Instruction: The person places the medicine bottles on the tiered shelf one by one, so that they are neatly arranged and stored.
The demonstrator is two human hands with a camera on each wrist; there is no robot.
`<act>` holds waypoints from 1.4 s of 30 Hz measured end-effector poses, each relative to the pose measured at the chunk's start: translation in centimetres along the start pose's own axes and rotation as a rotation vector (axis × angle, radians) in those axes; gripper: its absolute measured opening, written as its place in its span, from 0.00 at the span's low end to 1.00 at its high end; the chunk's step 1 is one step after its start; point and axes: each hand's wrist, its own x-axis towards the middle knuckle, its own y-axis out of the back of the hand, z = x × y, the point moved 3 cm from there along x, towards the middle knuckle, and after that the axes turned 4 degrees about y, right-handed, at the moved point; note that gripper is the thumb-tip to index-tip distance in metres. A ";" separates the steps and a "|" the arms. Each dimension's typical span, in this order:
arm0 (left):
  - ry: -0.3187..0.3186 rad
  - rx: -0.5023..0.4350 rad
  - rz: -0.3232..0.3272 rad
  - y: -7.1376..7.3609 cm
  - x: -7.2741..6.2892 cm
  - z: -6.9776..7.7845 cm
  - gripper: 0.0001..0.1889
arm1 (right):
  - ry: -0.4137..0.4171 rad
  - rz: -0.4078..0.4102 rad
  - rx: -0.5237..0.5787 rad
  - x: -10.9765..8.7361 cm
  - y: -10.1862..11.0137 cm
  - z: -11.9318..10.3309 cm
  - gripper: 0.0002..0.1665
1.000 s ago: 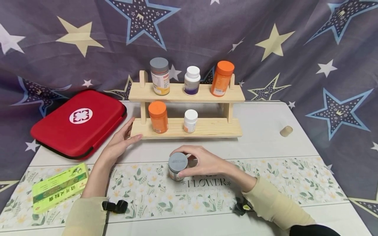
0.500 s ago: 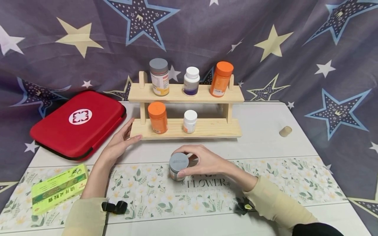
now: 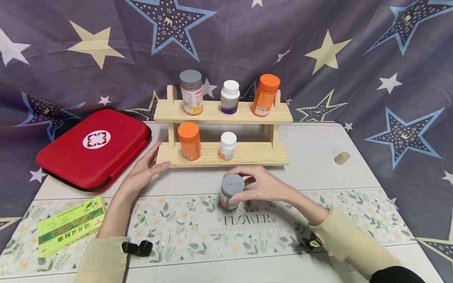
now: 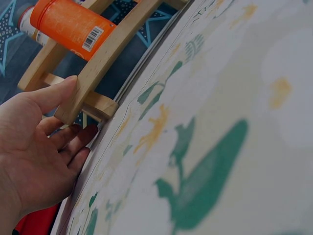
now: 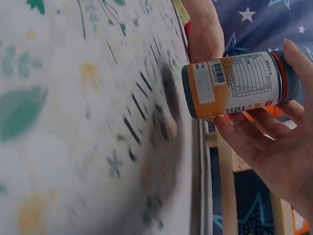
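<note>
My right hand [image 3: 263, 184] holds a pill bottle [image 5: 232, 85] with a grey lid and a white and orange label, thumb on one side and fingers on the other. It is upright, raised off the tablecloth, with its shadow falling apart from it in the right wrist view. At the left end of the two-tier wooden shelf [image 3: 255, 156], my left hand [image 4: 36, 152] grips the lower board, thumb on top and fingers beneath. That board carries an orange bottle [image 3: 190, 143] and a small white bottle [image 3: 228, 146].
On the upper tier stand a grey-lidded bottle [image 3: 192, 94], a white-capped bottle [image 3: 229, 98] and an orange bottle [image 3: 265, 96]. Left of the shelf lie a red first-aid case [image 3: 116, 137] and a green medicine box [image 3: 70, 226]. A small tan cork-like piece [image 3: 341, 158] lies far right.
My right hand has lifted the grey-lidded pill bottle from the tablecloth and moved it to the right and slightly toward the shelf. The left hand has stayed on the shelf.
</note>
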 end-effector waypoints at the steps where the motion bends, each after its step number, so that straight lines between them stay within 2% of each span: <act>1: 0.000 0.000 0.000 0.0 0.0 0.0 0.50 | -0.003 0.008 0.000 -0.1 0.4 -0.1 0.29; 9: 0.002 -0.011 0.002 0.2 0.0 -0.1 0.50 | 0.008 0.065 -0.019 -0.6 3.9 -1.0 0.30; 20: -0.003 0.008 0.002 0.2 -0.2 -0.1 0.50 | -0.032 0.155 -0.028 -0.5 8.5 -1.4 0.28; 35: -0.006 0.000 -0.002 0.1 -0.1 -0.1 0.50 | -0.128 0.295 -0.078 0.0 11.8 1.7 0.25; 42: -0.012 0.007 0.003 0.1 -0.1 0.0 0.50 | -0.168 0.316 -0.078 0.2 12.5 2.7 0.25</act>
